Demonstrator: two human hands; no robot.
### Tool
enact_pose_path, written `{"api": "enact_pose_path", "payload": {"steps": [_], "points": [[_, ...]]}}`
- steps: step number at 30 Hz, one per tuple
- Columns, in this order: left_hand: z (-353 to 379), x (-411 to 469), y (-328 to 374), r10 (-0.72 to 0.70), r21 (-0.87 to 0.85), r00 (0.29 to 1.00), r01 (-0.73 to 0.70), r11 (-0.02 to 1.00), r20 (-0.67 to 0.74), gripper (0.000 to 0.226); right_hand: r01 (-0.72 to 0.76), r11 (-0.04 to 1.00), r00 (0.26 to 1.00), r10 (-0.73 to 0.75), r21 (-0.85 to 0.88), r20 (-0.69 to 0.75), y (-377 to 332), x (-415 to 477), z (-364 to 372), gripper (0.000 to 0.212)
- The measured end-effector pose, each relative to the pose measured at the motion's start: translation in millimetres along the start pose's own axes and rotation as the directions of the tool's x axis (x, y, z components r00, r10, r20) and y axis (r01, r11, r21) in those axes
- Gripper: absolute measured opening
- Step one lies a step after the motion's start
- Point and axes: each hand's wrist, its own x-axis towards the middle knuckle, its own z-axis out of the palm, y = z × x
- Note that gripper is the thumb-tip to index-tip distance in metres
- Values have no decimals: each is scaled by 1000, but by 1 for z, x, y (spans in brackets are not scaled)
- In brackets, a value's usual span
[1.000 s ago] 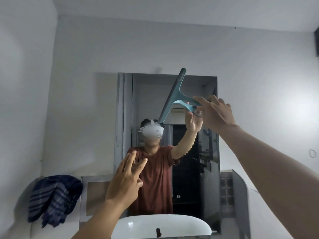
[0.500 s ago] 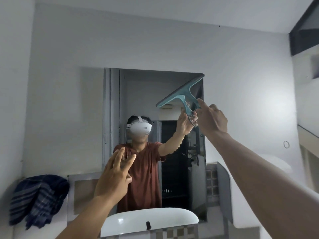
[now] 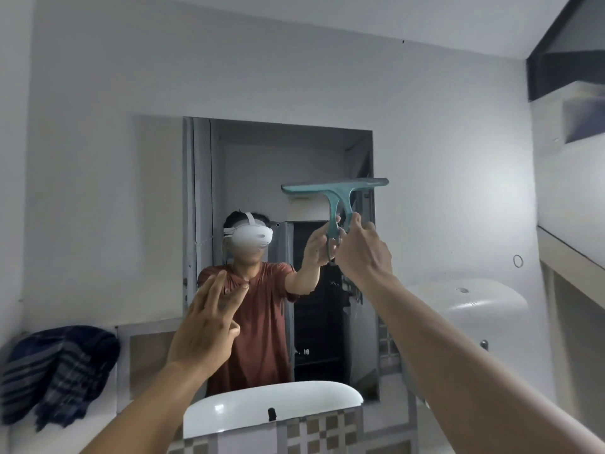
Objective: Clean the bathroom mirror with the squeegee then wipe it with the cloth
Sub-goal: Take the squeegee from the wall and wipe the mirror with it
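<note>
The rectangular mirror (image 3: 255,158) hangs on the white wall straight ahead and reflects a person in a red shirt. A teal squeegee (image 3: 337,188) is held up against the mirror's right half, its blade level and its handle pointing down. My right hand (image 3: 363,250) grips that handle from below. My left hand (image 3: 204,326) is raised in front of the mirror's lower left with its fingers spread and nothing in it. A dark blue striped cloth (image 3: 59,368) lies bunched on the ledge at the lower left.
A white sink basin (image 3: 327,398) sits below the mirror, above a checkered tiled edge (image 3: 327,427). A white rounded fixture (image 3: 465,299) is mounted on the right wall. A shelf ledge (image 3: 569,257) runs along the far right.
My right hand has turned the squeegee from a steep tilt to a level blade and brought it lower on the mirror's right half. The view has shifted. My left hand stays raised and open.
</note>
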Motion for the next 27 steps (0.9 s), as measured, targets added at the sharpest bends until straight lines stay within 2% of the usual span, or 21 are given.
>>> {"api": "enact_pose_path", "payload": {"steps": [4,9,16,21,24,27], "points": [[0,-13,1,-14,31,999,15,999,-32,88,18,998,1000,-18,59,1,-1,-8,7,57],[9,-35,-2,-19,26,999,19,999,26,94,-50,985,998,42,167,50,-5,-27,23,64],[12,-41,-4,-18,46,998,15,999,60,100,-161,887,986,128,433,106,-33,-51,56,74],[15,-45,-5,-35,27,995,33,999,91,99,-198,818,980,164,541,111,-60,-65,91,81],[14,-45,-4,-49,28,995,47,998,88,99,-183,799,983,150,572,105,-80,-74,94,78],[14,-46,-8,-51,53,994,46,998,100,96,-116,810,991,56,574,120,-95,-87,94,75]]}}
